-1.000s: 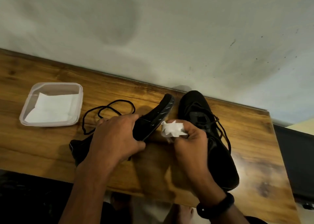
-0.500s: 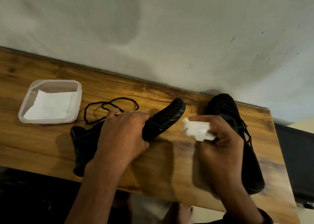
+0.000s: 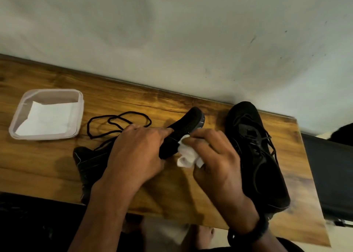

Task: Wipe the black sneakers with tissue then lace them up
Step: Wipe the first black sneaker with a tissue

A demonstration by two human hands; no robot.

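Since 0.5 s ago, right hand (image 3: 215, 162) has moved left; its tissue (image 3: 188, 156), pinched in closed fingers, now touches the unlaced shoe (image 3: 183, 129) at frame centre, where before it was apart. Left hand (image 3: 137, 152) stays wrapped around this shoe's midsection, toe raised. Laced shoe (image 3: 256, 156) lies right of centre on the table (image 3: 38, 165). Loose lace (image 3: 114, 121) lies behind the left hand. Clear tub (image 3: 78, 118), upper left: holds flat white tissues (image 3: 47, 118). No legible writing.
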